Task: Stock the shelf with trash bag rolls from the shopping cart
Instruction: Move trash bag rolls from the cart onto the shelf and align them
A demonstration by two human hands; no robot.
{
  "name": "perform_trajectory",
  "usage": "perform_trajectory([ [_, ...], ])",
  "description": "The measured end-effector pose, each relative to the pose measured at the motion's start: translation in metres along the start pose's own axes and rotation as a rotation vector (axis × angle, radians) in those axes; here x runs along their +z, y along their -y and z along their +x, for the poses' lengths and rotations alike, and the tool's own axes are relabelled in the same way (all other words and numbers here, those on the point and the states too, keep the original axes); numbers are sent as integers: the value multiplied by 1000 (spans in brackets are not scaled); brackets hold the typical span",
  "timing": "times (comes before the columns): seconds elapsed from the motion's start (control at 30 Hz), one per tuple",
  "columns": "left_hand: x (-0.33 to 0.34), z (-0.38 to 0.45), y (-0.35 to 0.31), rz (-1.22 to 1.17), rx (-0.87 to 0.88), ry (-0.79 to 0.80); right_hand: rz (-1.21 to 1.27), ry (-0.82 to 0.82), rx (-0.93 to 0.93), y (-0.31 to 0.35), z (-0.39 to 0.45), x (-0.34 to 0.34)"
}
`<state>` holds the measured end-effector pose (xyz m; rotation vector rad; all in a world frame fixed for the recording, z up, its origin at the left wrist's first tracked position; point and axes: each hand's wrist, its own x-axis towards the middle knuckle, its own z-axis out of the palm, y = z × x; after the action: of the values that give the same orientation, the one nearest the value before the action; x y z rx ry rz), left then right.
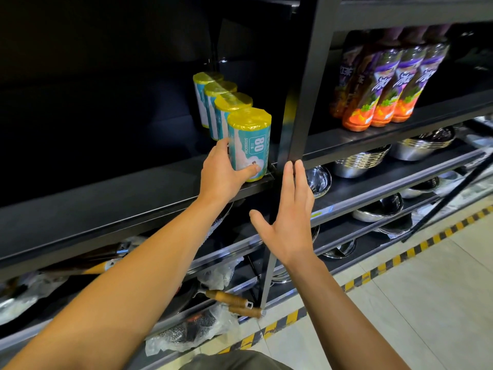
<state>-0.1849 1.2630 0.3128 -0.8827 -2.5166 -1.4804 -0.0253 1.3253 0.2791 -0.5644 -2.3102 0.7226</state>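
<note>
Several trash bag rolls with yellow tops and teal-and-white labels stand in a row running back on the black shelf. My left hand grips the front roll, thumb across its lower label and fingers round its left side; the roll stands upright at the shelf's front edge beside the black upright post. My right hand hovers flat, fingers straight and together, in front of the post and below the shelf edge, holding nothing. The rolls behind are partly hidden by one another. The shopping cart is out of view.
Purple and orange drink bottles lean on the shelf to the right. Stacked steel bowls fill the lower right shelves. Pans with wooden handles lie in plastic at the bottom. Yellow-black hazard tape edges the tiled floor.
</note>
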Motion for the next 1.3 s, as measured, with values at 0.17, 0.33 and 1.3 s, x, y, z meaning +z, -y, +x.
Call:
perform_trajectory([
  [0.17, -3, 6, -3, 11, -27, 17, -4, 13, 10, 2, -1, -4],
  [0.33, -6, 10, -6, 32, -44, 37, -6, 25, 13, 5, -2, -8],
  [1.3, -123, -197, 65, 414, -75, 195, 130, 381, -26, 68, -109, 59],
])
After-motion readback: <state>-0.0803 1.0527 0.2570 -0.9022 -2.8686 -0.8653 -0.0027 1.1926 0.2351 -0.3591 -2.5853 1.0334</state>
